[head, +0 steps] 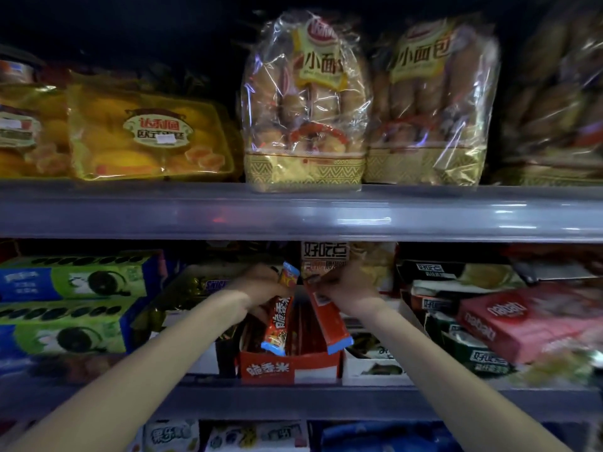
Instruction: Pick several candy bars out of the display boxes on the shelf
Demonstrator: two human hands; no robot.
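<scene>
A red display box (288, 367) with yellow characters stands at the front of the middle shelf, with several candy bars upright inside. My left hand (259, 285) holds a red and orange candy bar (277, 324) with blue ends, lifted above the box. My right hand (346, 285) grips a second red bar (329, 318) with a blue end, tilted over the box's right side. Both hands sit close together just under the upper shelf rail.
Green and blue cookie boxes (71, 305) stack at the left. Black biscuit packs (456, 327) and a pink wafer box (528, 321) lie at the right. Bread bags (306, 106) and yellow cake packs (146, 135) fill the upper shelf above the grey rail (293, 213).
</scene>
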